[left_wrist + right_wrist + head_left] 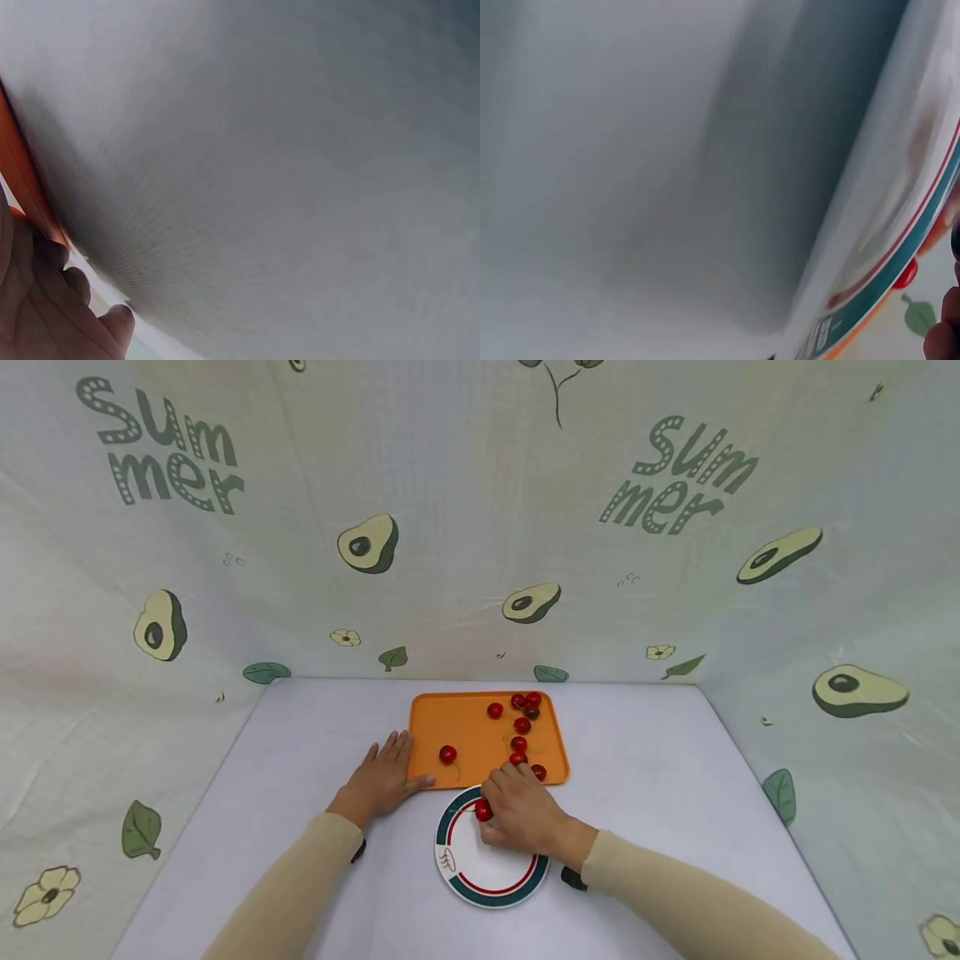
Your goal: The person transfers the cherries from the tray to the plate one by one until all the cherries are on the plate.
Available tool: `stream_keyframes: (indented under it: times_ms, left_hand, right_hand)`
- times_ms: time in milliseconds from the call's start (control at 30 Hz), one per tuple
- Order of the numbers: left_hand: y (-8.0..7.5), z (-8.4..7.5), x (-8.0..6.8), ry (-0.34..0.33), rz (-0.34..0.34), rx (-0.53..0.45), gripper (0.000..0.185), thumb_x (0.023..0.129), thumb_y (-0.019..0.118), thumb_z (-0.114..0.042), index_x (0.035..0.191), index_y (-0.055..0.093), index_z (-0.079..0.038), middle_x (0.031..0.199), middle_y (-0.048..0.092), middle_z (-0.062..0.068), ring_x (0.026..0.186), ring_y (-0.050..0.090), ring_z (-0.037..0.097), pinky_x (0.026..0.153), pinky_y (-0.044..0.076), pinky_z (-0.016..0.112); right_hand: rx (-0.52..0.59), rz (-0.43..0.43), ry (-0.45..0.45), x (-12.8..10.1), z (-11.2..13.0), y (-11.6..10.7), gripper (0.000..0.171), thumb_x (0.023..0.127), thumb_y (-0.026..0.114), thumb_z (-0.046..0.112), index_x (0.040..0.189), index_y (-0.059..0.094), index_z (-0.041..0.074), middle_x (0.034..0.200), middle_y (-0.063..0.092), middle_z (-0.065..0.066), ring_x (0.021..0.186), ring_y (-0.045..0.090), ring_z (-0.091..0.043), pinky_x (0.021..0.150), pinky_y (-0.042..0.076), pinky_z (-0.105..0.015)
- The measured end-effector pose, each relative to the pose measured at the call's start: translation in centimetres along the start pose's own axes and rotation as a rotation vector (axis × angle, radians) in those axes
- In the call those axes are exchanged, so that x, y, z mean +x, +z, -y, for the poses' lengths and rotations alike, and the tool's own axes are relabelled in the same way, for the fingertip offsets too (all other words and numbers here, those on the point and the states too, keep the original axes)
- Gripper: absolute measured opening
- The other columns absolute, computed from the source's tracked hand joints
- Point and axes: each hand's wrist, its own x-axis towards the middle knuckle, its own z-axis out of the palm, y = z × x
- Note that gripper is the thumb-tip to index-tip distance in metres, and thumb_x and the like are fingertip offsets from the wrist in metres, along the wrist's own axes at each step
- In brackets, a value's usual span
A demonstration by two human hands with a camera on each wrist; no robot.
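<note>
Over the plate (491,881) my right hand (525,817) pinches a cherry (483,811) — left hand (384,778) rests flat, fingers straight, against the orange tray (465,731).

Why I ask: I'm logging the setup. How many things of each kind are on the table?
Cherries: 10, counting one dark one and the one the right hand pinches
Orange tray: 1
Plate: 1
Total: 12

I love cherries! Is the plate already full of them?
No, the plate shows only one cherry, held by the right hand at its rim.
</note>
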Motion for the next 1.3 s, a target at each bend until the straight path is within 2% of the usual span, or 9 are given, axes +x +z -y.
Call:
stream_keyframes:
  times_ms: [400, 600, 767, 900, 1100, 1300]
  left_hand:
    - [-0.3, -0.1, -0.1, -0.016, -0.005, -0.012, 0.104, 0.1, 0.049, -0.073, 0.167, 0.018, 0.0, 0.174, 0.023, 0.02, 0.163, 0.016, 0.039, 0.132, 0.014, 0.06]
    - [-0.2, -0.1, -0.1, -0.007, -0.001, -0.005, 0.104, 0.101, 0.046, -0.073, 0.167, 0.017, 0.001, 0.174, 0.022, 0.02, 0.163, 0.016, 0.039, 0.132, 0.014, 0.059]
    - [-0.1, 0.0, -0.1, -0.01, -0.009, -0.003, 0.104, 0.101, 0.046, -0.073, 0.167, 0.018, 0.001, 0.174, 0.023, 0.02, 0.163, 0.016, 0.039, 0.132, 0.014, 0.059]
    - [0.0, -0.1, -0.1, -0.006, -0.003, -0.013, 0.104, 0.101, 0.046, -0.073, 0.168, 0.017, 0.001, 0.174, 0.022, 0.02, 0.163, 0.016, 0.039, 0.132, 0.014, 0.058]
    - [-0.1, -0.2, -0.3, -0.015, 0.0, -0.012, 0.104, 0.1, 0.048, -0.073, 0.168, 0.018, 0.0, 0.174, 0.023, 0.02, 0.163, 0.016, 0.039, 0.132, 0.015, 0.058]
    - [-0.1, 0.0, -0.2, -0.007, -0.004, -0.014, 0.104, 0.101, 0.047, -0.073, 0.168, 0.017, 0.0, 0.174, 0.023, 0.021, 0.163, 0.016, 0.04, 0.132, 0.015, 0.059]
  right_hand:
    - [-0.026, -0.014, -0.085, 0.9, 1.7, 0.9, 0.039, 0.097, 0.065, 0.055, 0.108, 0.07, 0.018, 0.097, 0.061, 0.004, 0.093, 0.05, -0.015, 0.082, 0.039, -0.032]
    - [0.012, 0.007, -0.092, 0.6, 1.4, 0.6, 0.048, 0.1, 0.059, 0.063, 0.114, 0.072, 0.018, 0.105, 0.066, 0.002, 0.1, 0.054, -0.016, 0.09, 0.046, -0.034]
    - [0.056, -0.043, -0.005, 0.3, -0.7, -0.7, 0.044, 0.099, 0.068, 0.055, 0.118, 0.072, 0.015, 0.109, 0.067, -0.001, 0.104, 0.054, -0.019, 0.094, 0.048, -0.039]
    - [0.027, -0.089, 0.102, -0.3, -3.6, -1.3, 0.038, 0.095, 0.077, 0.043, 0.115, 0.071, 0.012, 0.105, 0.065, -0.004, 0.102, 0.053, -0.022, 0.092, 0.047, -0.04]
    - [0.012, -0.029, 0.206, -1.8, -7.6, -1.1, 0.041, 0.093, 0.079, 0.041, 0.118, 0.07, 0.01, 0.108, 0.063, -0.007, 0.105, 0.052, -0.025, 0.096, 0.047, -0.045]
    - [0.008, -0.003, 0.235, -2.7, -9.1, 0.0, 0.046, 0.091, 0.081, 0.043, 0.119, 0.07, 0.009, 0.112, 0.064, -0.007, 0.105, 0.053, -0.026, 0.097, 0.049, -0.047]
